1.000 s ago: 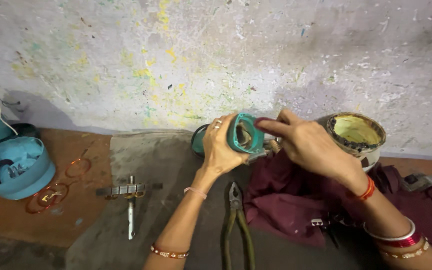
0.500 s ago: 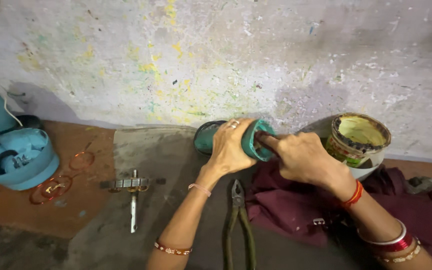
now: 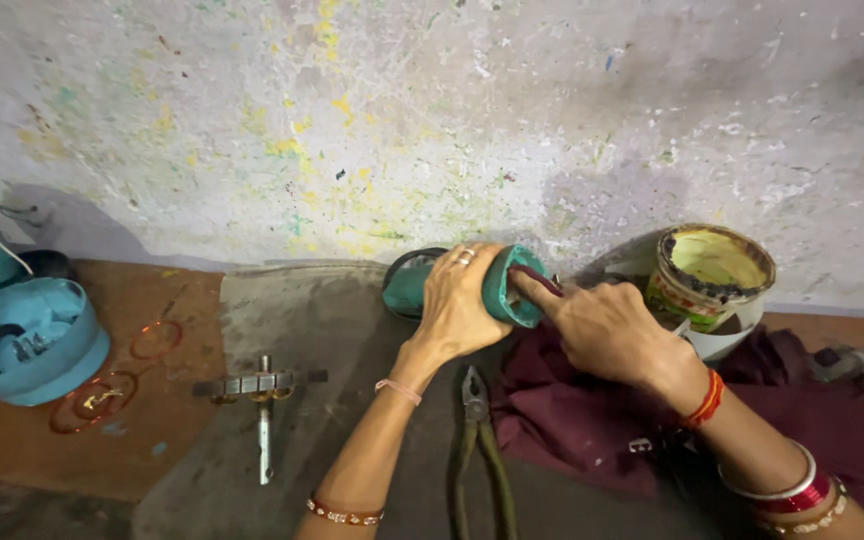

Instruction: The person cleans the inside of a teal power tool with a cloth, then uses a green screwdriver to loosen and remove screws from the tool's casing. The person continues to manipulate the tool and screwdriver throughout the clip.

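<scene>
We see a teal motor housing held up just in front of the far wall, above the grey mat. Our left hand wraps around its body, grasping it. Our right hand presses a dark red-tipped finger into its open end. Pliers lie nearer us; a paint tin stands to the right, a teal casing far left.

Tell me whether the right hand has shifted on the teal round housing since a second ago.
Yes. The right hand has dropped from the top of the teal round housing toward its lower open end, nearer the dark maroon cloth.
</scene>
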